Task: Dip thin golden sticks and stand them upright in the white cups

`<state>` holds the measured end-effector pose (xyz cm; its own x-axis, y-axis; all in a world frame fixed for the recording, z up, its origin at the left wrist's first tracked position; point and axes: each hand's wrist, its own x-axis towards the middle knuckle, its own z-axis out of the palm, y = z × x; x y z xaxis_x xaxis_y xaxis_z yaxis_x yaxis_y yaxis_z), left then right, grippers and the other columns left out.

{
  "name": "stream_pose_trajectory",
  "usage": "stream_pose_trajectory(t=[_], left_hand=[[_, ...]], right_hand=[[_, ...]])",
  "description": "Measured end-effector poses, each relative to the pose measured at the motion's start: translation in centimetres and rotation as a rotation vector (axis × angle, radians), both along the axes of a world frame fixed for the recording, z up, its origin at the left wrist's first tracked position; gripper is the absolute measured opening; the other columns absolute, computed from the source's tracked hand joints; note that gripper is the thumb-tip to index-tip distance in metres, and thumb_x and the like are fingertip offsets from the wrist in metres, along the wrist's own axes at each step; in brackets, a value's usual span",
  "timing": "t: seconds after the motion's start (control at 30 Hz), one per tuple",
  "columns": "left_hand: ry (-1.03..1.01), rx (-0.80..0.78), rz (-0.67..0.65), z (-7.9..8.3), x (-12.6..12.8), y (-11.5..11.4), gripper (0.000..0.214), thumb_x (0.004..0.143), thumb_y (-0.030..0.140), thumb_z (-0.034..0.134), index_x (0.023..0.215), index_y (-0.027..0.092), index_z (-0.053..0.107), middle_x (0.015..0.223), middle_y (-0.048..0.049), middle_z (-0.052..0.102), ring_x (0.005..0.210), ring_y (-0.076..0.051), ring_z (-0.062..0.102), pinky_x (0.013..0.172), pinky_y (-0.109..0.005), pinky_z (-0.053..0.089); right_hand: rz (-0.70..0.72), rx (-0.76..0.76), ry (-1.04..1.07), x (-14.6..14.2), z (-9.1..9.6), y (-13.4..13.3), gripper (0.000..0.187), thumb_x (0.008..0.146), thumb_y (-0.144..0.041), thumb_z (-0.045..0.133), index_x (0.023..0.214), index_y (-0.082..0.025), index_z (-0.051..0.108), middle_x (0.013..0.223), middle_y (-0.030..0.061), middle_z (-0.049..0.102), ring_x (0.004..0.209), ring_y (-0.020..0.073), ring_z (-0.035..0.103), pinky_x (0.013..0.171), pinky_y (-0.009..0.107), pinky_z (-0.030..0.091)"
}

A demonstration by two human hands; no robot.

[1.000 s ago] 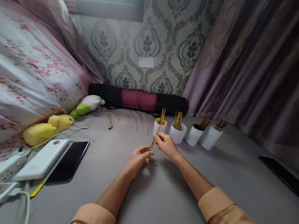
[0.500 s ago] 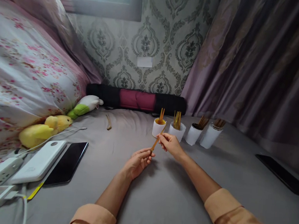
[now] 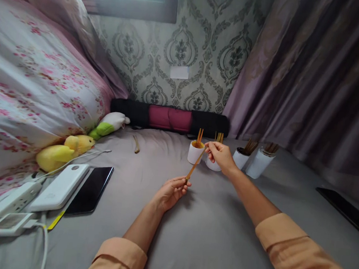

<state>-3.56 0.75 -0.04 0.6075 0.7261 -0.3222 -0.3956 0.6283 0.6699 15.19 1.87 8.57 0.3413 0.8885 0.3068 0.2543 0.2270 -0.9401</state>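
A thin amber-brown stick (image 3: 194, 167) slants up to the right between my hands. My left hand (image 3: 172, 193) has its fingers closed on the lower end, where a darker tip shows. At the upper end, my right hand (image 3: 220, 156) pinches it between thumb and fingertips. Just behind the stick stands a small white cup (image 3: 194, 155) with a yellow inside and a few orange sticks upright in it. A second white cup (image 3: 213, 166) with golden sticks is partly hidden by my right hand. Further right are a white cup (image 3: 240, 159) and a taller white cup (image 3: 260, 164), both holding brown sticks.
Grey cloth covers the surface. On the left lie a black phone (image 3: 90, 190), a white power bank (image 3: 60, 187), a power strip (image 3: 7, 211) with cables, and plush toys (image 3: 58, 156). A small brown bundle (image 3: 136, 144) lies further back. A black slab (image 3: 345, 211) is far right.
My right hand has slid up the stick from its middle to its upper end. My left hand keeps its hold on the lower end. The whole view has shifted slightly.
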Motion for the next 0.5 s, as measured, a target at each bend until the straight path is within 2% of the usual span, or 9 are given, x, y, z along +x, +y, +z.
stream_pose_trajectory(t=[0.3, 0.5], left_hand=[[0.013, -0.008, 0.017, 0.3, 0.1, -0.1, 0.013, 0.076, 0.007, 0.055, 0.089, 0.006, 0.057, 0.075, -0.0087, 0.062, 0.055, -0.005, 0.055, 0.054, -0.014, 0.047], [-0.016, 0.005, -0.003, -0.2, 0.0, 0.2, 0.01, 0.075, 0.01, 0.058, 0.084, 0.006, 0.059, 0.078, -0.0089, 0.063, 0.058, -0.006, 0.056, 0.056, -0.015, 0.048]], right_hand=[[-0.024, -0.016, 0.026, 0.6, 0.6, -0.3, 0.027, 0.072, -0.04, 0.06, 0.073, -0.013, 0.058, 0.06, 0.0016, 0.058, 0.037, 0.0044, 0.042, 0.03, 0.017, 0.029], [-0.029, -0.044, 0.063, 1.4, 0.5, -0.7, 0.026, 0.071, -0.039, 0.062, 0.073, -0.013, 0.057, 0.061, 0.0025, 0.06, 0.038, 0.0044, 0.043, 0.031, 0.017, 0.031]])
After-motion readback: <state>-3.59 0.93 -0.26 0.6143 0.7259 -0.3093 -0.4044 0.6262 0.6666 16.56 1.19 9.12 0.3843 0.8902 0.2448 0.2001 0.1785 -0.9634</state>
